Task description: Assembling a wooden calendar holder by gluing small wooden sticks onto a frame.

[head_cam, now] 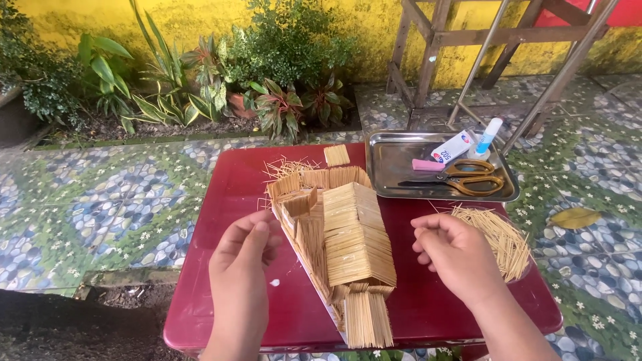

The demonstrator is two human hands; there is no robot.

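A small model house built of thin wooden sticks [348,247] lies on a dark red table [428,301]. My left hand [242,267] hovers just left of the model, fingers loosely together, holding nothing that I can see. To the model's right, my right hand [455,251] is curled with the fingertips pinched; whether a stick is between them is too small to tell. A pile of loose sticks [501,237] lies right beside that hand. More loose sticks [284,167] and a small stick panel [336,155] lie behind the model.
A metal tray [384,170] at the table's back right holds scissors [468,177], a glue bottle [487,137], a tube and a pink piece. Beyond are a pebble-pattern tiled floor, a plant bed [221,87], a yellow wall and wooden and metal frame legs [428,53].
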